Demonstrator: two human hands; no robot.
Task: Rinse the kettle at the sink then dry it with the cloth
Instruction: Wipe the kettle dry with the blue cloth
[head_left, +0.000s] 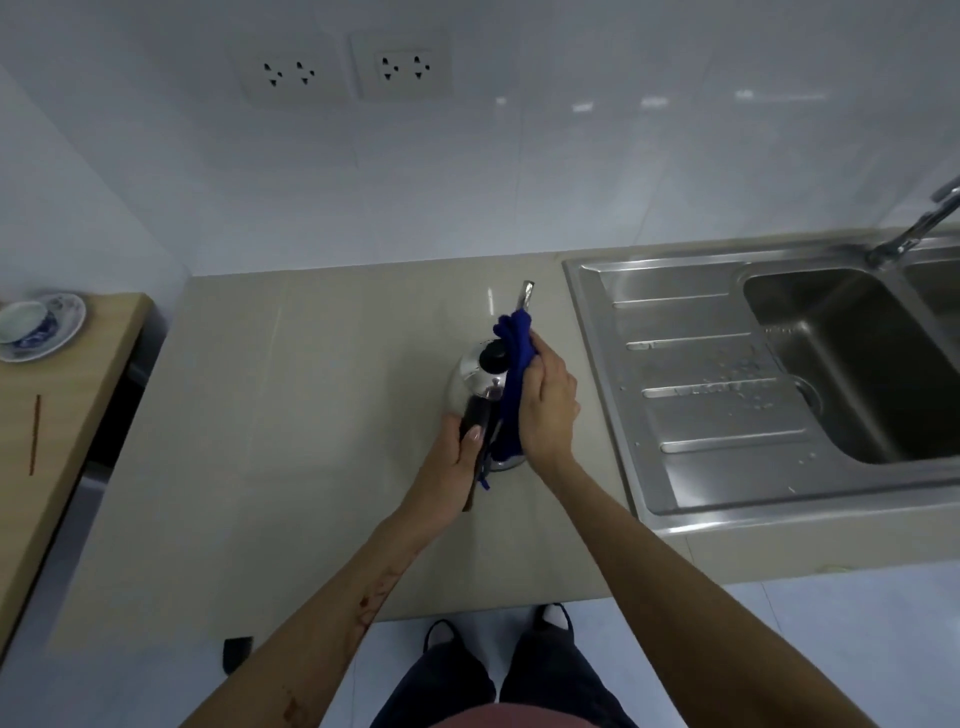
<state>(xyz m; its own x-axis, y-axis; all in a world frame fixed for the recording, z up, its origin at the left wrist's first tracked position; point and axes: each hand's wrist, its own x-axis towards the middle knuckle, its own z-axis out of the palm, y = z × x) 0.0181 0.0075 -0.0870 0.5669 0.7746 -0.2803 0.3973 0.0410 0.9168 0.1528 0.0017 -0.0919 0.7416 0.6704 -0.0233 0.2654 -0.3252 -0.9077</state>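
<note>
View from above my two hands at a beige counter. The steel kettle stands on the counter, left of the sink and apart from it, with its black lid knob on top and its thin spout pointing away from me toward the wall. My left hand grips the dark handle on the near side of the kettle, fingers curled under it and thumb lying along its top. My right hand holds the blue cloth against the right side of the kettle, fingers bent around the fabric; the cloth runs from the base of the spout down to the bottom edge of the kettle, where a loose end hangs near my left wrist. The sink's ribbed drainboard and basin carry scattered water drops, and the tap reaches in from the upper right. At far left, a blue-patterned cup sits on its saucer on a wooden table. Two wall sockets are set in the tiles above.
</note>
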